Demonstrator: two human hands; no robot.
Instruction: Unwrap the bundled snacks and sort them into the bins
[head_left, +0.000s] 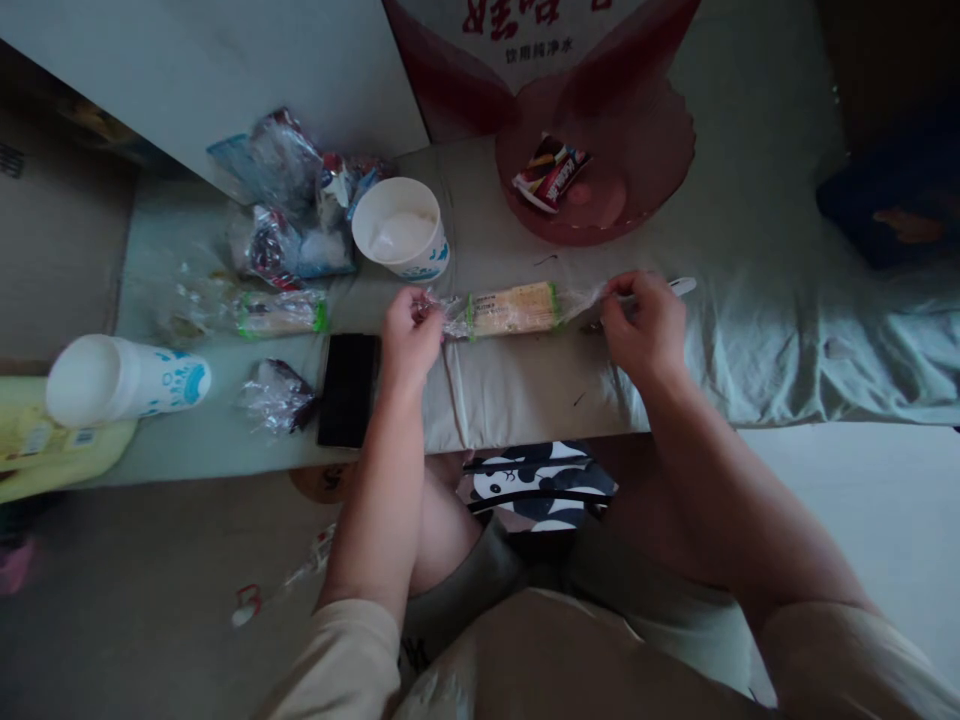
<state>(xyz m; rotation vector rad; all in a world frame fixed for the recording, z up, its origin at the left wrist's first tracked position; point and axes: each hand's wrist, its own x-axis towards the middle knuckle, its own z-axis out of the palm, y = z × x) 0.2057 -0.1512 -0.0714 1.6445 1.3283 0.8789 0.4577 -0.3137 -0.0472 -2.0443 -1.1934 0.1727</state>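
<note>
A clear plastic packet of thin pale sticks [517, 308], with green edges at both ends, lies lengthwise between my hands over the cloth. My left hand [412, 335] pinches the crumpled film at its left end. At the right end, my right hand [643, 325] grips the twisted clear film, which looks stretched. A white pen-like item [682, 287] shows just beyond my right hand; whether I hold it is unclear. A similar packet [281, 313] lies left of my left hand. Right beside my left forearm is a black phone-like slab [349, 390].
A white paper cup [401, 232] stands behind my left hand, near several crumpled plastic bags [289, 190]. Stacked cups [127, 380] lie at the left. A pink bowl [652, 150] holds a wrapped snack [551, 173]. A small clear packet [277, 395] lies near the front edge.
</note>
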